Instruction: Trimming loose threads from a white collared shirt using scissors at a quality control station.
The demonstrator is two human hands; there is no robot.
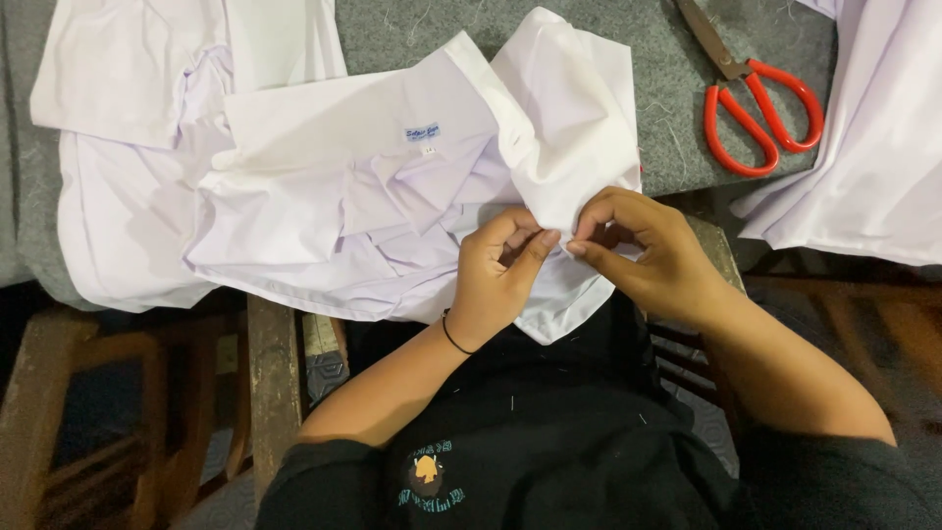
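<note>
A white shirt [363, 186] lies crumpled on the grey table [677, 88], its collar with a small blue label turned up. One corner of it hangs over the near edge toward my lap. My left hand [498, 280], with a thin black band at the wrist, pinches that white fabric between thumb and fingers. My right hand [643, 250] pinches the same fold right beside it, fingertips almost touching the left thumb. Both hands are over the table's front edge.
Red-handled scissors [760, 113] lie shut at the back right of the grey surface. More white cloth [873, 137] hangs at the far right and another white piece [128, 69] at the back left. Wooden table legs and rails [270, 383] stand below left.
</note>
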